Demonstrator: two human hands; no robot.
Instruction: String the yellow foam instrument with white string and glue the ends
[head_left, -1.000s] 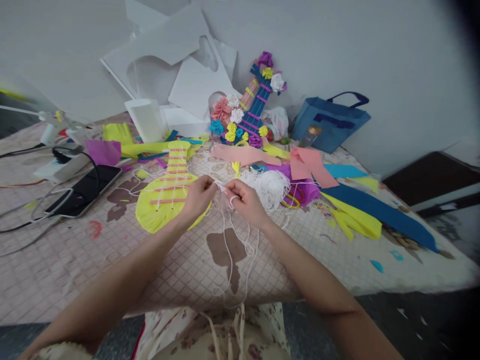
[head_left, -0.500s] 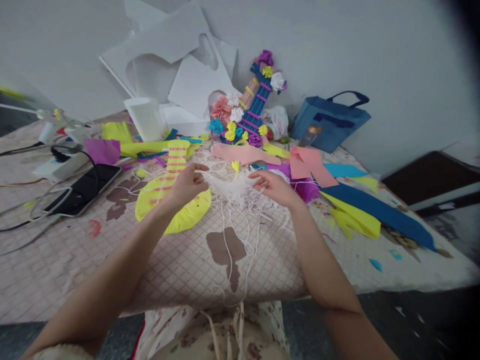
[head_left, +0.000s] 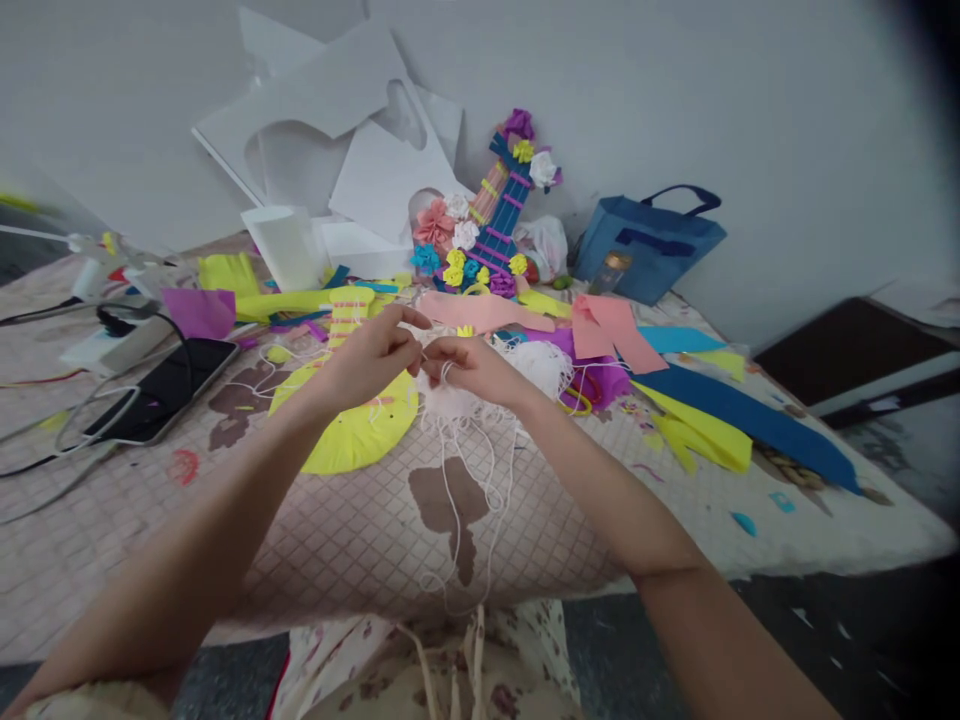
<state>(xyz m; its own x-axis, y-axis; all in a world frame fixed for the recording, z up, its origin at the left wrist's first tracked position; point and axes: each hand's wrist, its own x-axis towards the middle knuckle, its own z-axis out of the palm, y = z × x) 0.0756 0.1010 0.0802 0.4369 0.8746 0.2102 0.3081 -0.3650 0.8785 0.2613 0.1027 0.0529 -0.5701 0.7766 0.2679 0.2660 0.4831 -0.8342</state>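
Both hands are together above a tangle of white yarn (head_left: 450, 403) at the middle of the table. My left hand (head_left: 379, 355) has its fingers pinched on the yarn at the tangle's left side. My right hand (head_left: 472, 368) meets its fingertips and is closed on yarn too, with a loop running over its fingers. Loose strands hang from the tangle toward the table's front edge. Under my left hand lies a yellow guitar-shaped piece (head_left: 364, 435) with pink strips along its neck, partly covered by the hand. More white yarn (head_left: 544, 368) is heaped right of my right hand.
A blue paper-flowered guitar (head_left: 502, 220) leans on the wall beside white board offcuts (head_left: 300, 110). At right are a blue bag (head_left: 649, 245), a small jar (head_left: 611, 272) and crepe paper strips (head_left: 742, 420). A phone (head_left: 161, 390), cables and a power strip (head_left: 116, 345) lie left.
My right hand has moved left until its fingers meet those of my left hand. The yarn that was stretched between the hands is now bunched below them.
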